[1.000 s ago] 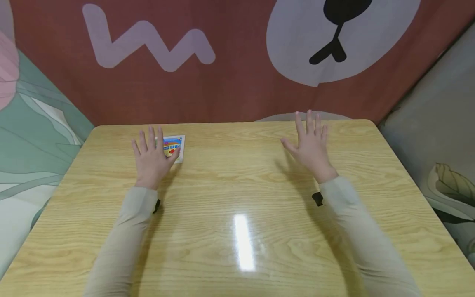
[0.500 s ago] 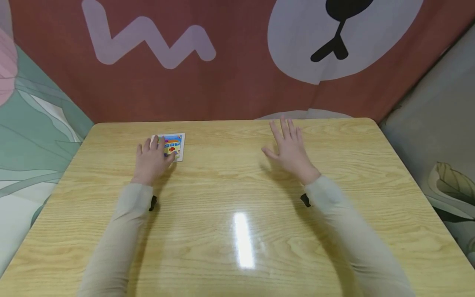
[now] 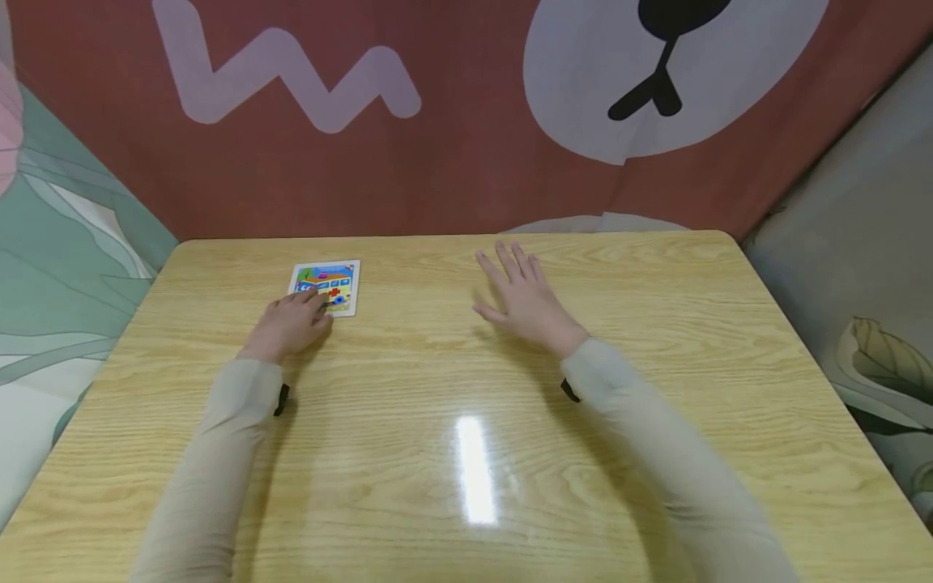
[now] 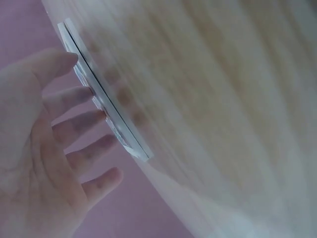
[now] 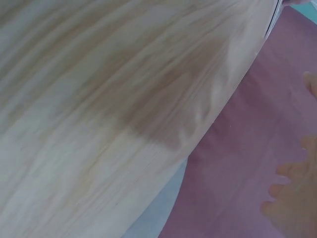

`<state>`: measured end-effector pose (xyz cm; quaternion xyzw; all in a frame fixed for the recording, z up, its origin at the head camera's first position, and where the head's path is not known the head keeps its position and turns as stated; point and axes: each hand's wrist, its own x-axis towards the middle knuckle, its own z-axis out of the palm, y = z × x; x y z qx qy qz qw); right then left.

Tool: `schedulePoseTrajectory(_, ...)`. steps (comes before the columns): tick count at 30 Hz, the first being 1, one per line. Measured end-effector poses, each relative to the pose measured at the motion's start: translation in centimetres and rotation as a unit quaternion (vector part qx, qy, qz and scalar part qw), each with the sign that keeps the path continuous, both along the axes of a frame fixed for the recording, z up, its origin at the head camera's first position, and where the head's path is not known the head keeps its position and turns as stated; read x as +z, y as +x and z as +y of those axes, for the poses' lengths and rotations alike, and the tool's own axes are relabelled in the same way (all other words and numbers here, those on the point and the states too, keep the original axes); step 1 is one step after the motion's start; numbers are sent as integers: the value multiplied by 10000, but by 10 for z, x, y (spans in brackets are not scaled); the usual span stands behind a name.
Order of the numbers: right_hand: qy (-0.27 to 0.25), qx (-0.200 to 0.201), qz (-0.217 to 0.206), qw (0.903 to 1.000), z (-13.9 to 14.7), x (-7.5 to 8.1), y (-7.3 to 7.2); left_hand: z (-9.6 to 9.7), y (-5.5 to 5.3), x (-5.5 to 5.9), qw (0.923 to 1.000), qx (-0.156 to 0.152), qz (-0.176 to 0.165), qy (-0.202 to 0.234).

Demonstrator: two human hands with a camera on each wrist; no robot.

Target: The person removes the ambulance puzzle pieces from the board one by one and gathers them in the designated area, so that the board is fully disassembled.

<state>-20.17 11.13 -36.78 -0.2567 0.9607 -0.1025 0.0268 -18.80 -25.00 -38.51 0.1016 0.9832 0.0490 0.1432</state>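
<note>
A small square picture board (image 3: 342,282), white-edged with a yellow vehicle and a red cross on it, lies flat at the table's far left. My left hand (image 3: 287,326) reaches over its near left part, covering that corner of the picture. Seen edge-on in the left wrist view, the board (image 4: 110,100) shows a thin dark line along its side, with my left fingertips (image 4: 100,116) right at its face. My right hand (image 3: 532,309) hovers right of the table's middle, fingers spread and holding nothing. Part of it shows at the right wrist view's edge.
The wood-grain table (image 3: 408,389) has rounded far corners and meets a red-brown cloth (image 3: 466,162) at the back. Patterned cloth hangs at the left, and a grey patterned surface (image 3: 860,243) stands at the right. Light glares off the tabletop.
My left hand has lowered and drawn back slightly toward the board's near left corner, its fingers bending a little and baring more of the picture. My right hand has moved left toward the middle.
</note>
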Motion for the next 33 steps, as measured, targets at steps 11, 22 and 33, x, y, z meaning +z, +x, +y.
schedulePoseTrajectory(11, 287, 672, -192, 9971, -37, -1, -4, 0, 3, 0, 9992, -327, -22, 232)
schedulePoseTrajectory(22, 736, 1195, -386, 9894, -69, -7, -2, 7, 4, -2, 9982, -541, -164, 194)
schedulePoseTrajectory(33, 1328, 1635, -529, 9761, -92, -11, 4, 19, 6, -1, 9949, -950, 133, 308)
